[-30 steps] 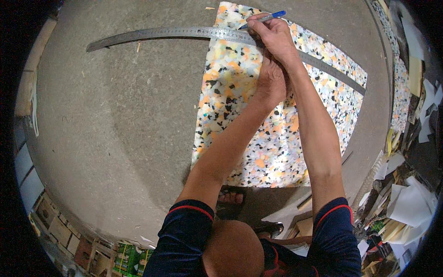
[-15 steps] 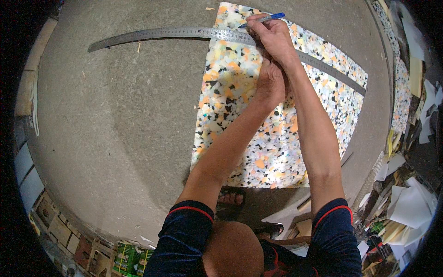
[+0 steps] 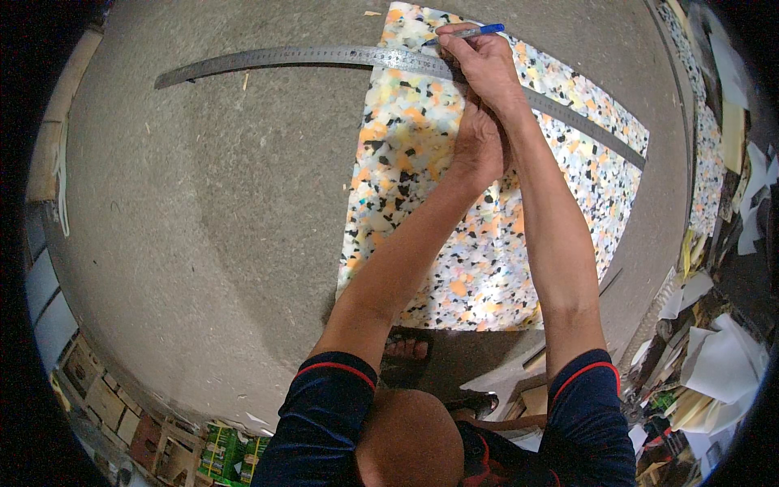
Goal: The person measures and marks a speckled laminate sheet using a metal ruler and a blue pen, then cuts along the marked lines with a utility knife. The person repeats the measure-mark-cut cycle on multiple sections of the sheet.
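A speckled foam sheet (image 3: 471, 243), white with orange, black and grey flecks, lies flat on the floor. Across its far part runs a long steel ruler (image 3: 284, 57), whose left end reaches well past the sheet onto the concrete. My right hand (image 3: 485, 69) grips a blue-capped pen (image 3: 479, 32), its tip down near the sheet just beyond the ruler's far edge. Close by, under my right wrist, my left hand (image 3: 480, 142) rests at the ruler's near side. Its fingers are mostly hidden by my right hand and wrist, so their hold does not show.
Concrete floor (image 3: 243, 187) surrounds the sheet. Along the right lie foam offcuts (image 3: 704, 178), white sheets (image 3: 718, 365) and other scraps. Wooden crates (image 3: 101, 398) and green packages (image 3: 223, 454) sit at the lower left. A sandalled foot (image 3: 406, 347) is at the sheet's near edge.
My right hand and the pen have shifted very slightly to the right along the ruler. My left hand, the ruler and the sheet look almost unmoved.
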